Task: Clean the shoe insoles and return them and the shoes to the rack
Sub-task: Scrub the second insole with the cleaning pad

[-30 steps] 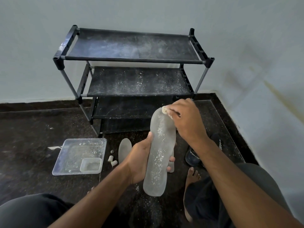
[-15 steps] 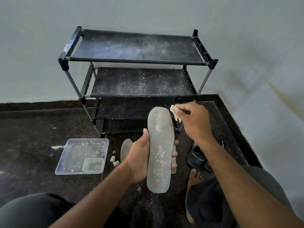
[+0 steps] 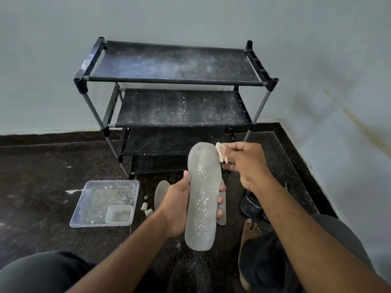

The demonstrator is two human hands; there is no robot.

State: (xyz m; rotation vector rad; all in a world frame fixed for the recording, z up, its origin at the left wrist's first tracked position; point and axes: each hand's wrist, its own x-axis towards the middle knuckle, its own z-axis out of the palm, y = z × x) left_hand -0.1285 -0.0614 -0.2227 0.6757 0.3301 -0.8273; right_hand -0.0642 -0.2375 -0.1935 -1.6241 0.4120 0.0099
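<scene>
On the floor at left sits a clear plastic tray (image 3: 104,203), with two small pale stoppers (image 3: 146,209) just beside its right edge and a second insole (image 3: 160,194) lying flat past them, partly hidden by the left hand (image 3: 176,210). That hand grips the grey insole (image 3: 202,196) at mid-length, thumb on the left edge and fingers (image 3: 221,200) curled round the right edge. The insole is held above the floor in front of the rack (image 3: 175,81), its long axis running near to far, rounded toe end pointing toward the rack and heel end toward the person; white specks remain along its face. The right hand (image 3: 246,163) pinches a pale wad of cloth (image 3: 221,153) touching the insole's far right edge. Judgement: wiping is in hand and incomplete; the next stroke should sweep down the speckled centre. A dark shoe (image 3: 252,205) lies on the floor at right, near a bare foot (image 3: 249,229).
</scene>
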